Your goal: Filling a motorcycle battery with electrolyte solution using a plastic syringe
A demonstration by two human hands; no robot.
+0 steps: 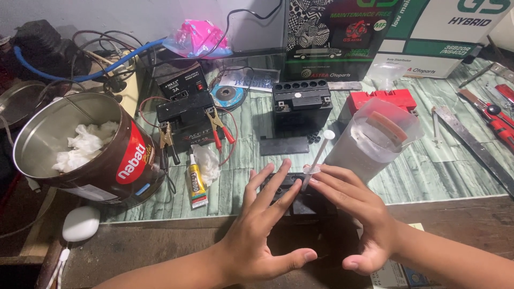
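Both hands, left [262,235] and right [353,214], rest flat, fingers spread, on a small black rectangular battery [292,188] at the tabletop [428,176] edge; right fingertips steady a white plastic syringe [317,159] upright.

My left hand [262,235] and right hand [353,214] cover most of the small black battery [300,200], so I can't see its top. The syringe [317,158] tip vanishes between my right fingers. The picture's bottom edge cuts off both forearms, and its top edge cuts the battery boxes [396,32].
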